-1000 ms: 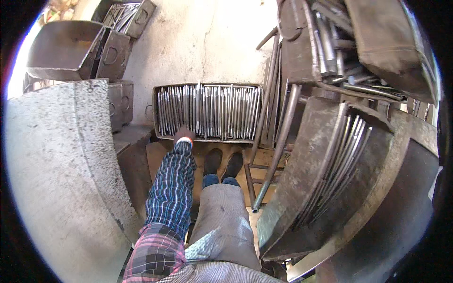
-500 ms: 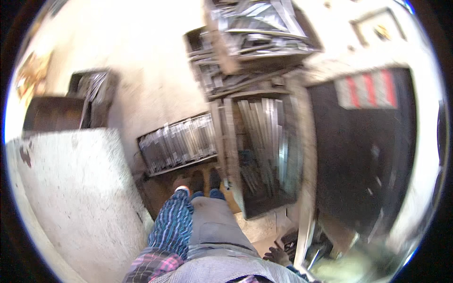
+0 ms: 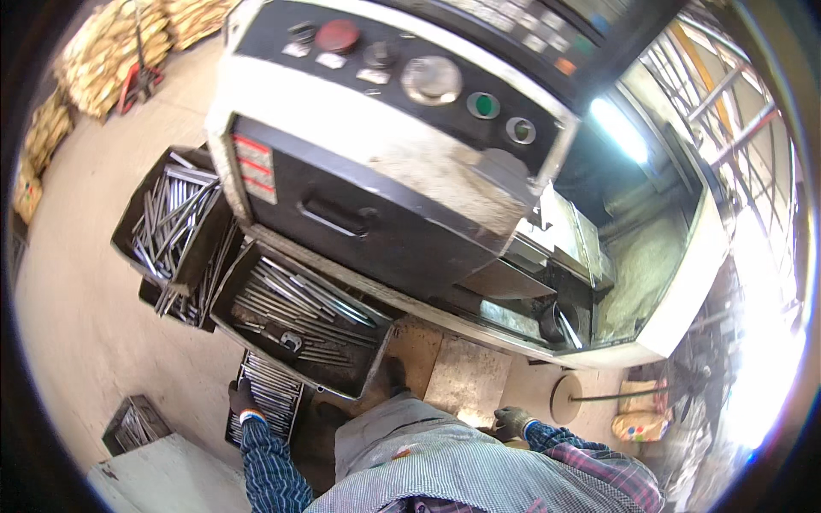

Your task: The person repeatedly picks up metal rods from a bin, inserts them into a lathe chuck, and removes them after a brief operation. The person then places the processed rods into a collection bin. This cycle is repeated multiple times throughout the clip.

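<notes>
My left hand (image 3: pixel 243 398), in a dark glove, is at the left side of a low tray (image 3: pixel 229 432) filled with a row of metal rods (image 3: pixel 272 395). It overlaps the rods' ends; its fingers are too dark to make out, and I cannot tell whether it grips a rod. My right hand (image 3: pixel 513 422), also gloved, hangs by my right side above the floor, fingers loosely apart, nothing visible in it. In front of me, a larger dark bin (image 3: pixel 224 309) holds loose rods (image 3: pixel 299 295) and a small metal gauge-like piece (image 3: pixel 292 342).
A machine with a control panel (image 3: pixel 376 64), a dark door (image 3: pixel 342 197) and a lit chamber (image 3: pixel 641 256) fills the front. Another rod bin (image 3: pixel 128 227) stands left. A grey-white surface (image 3: pixel 167 474) and small bin (image 3: pixel 137 426) lie lower left. A pedestal fan base (image 3: pixel 564 398) stands right.
My view has swung right, bringing the machine's panel and chamber into sight. My left hand has come into view at the rod tray. My right hand stays near my right side.
</notes>
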`<state>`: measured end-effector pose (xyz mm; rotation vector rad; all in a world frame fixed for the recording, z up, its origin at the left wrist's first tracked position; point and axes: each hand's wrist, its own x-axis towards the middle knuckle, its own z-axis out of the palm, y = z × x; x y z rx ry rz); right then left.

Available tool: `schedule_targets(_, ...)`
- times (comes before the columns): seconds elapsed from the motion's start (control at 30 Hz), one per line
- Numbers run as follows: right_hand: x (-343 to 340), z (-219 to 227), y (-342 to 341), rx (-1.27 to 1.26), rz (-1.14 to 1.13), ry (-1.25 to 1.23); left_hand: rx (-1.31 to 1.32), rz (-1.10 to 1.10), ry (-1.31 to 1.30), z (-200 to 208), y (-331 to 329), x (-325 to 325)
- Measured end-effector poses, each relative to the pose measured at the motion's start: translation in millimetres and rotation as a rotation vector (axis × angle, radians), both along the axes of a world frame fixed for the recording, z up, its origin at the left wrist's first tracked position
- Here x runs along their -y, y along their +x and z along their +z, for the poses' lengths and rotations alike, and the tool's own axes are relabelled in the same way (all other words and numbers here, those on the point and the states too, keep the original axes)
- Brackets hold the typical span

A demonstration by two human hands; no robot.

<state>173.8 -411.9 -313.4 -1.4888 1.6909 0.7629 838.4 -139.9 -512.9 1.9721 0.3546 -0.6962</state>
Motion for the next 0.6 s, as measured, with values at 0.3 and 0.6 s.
schedule_targets(0.3,74.7,-40.3,-73.6,0.315,-0.644,-0.204,0.276,0.079,-0.162,89.9,-24.0,66.6)
schedule_targets(0.6,262.7,43.5,-44.8,0.438,-0.659,-0.869,0.634,0.193,-0.645,290.5,-97.5,235.9)
